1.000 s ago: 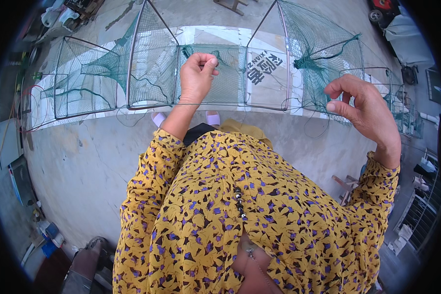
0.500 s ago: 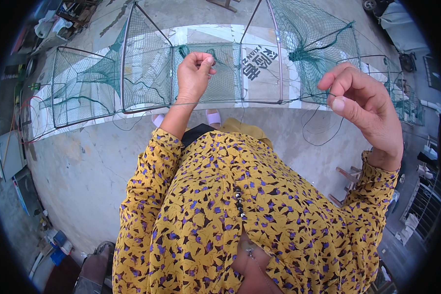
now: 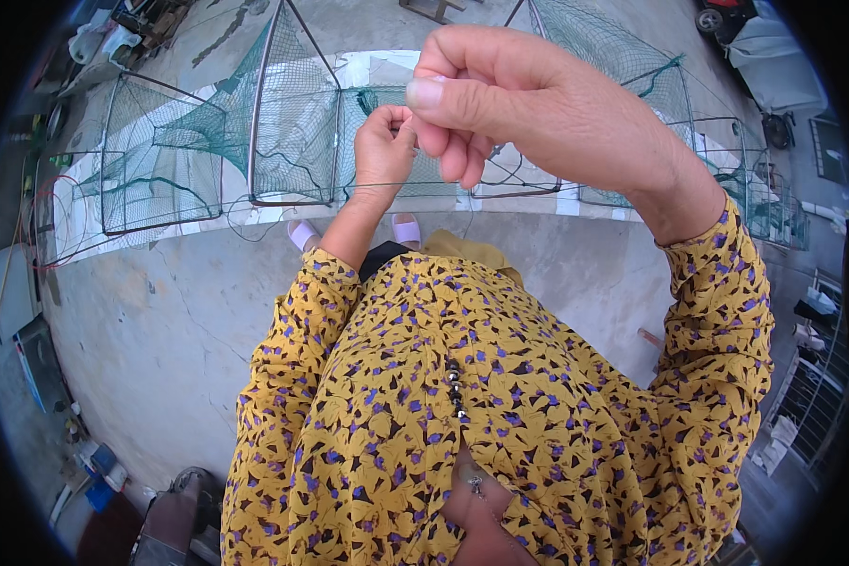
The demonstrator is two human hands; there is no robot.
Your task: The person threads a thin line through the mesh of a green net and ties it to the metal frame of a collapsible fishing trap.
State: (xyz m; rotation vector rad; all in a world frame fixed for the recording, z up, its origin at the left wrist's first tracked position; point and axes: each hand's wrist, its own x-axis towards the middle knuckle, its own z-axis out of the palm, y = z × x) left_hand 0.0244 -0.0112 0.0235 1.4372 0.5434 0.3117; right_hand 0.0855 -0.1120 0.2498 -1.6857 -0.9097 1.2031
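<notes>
Ahead of me stretches a long trap of green netting (image 3: 292, 132) on dark metal frames (image 3: 261, 104). My left hand (image 3: 384, 151) is pinched closed in front of its middle section, near a bunched green knot of mesh (image 3: 366, 98). Raised close to the camera, my right hand (image 3: 538, 108) has its thumb pressed to its forefinger, with the other fingers curled. Its fingertips overlap the left hand's in the picture; whether they touch I cannot tell. Whatever either pinch holds is hidden or too small. A thin dark cord (image 3: 511, 179) shows below the right hand.
Pale printed sheeting (image 3: 184, 212) lies under the trap on the concrete floor (image 3: 189, 311). My feet in light slippers (image 3: 406, 231) stand at its near edge. Red wire (image 3: 52, 193) loops at the far left. A wooden stool (image 3: 431, 9) is beyond; a metal rack (image 3: 811, 377) stands right.
My right hand has swung left and up from the right side, where a dark cord ran at its fingertips, to beside my left hand. The left hand has shifted slightly right and down.
</notes>
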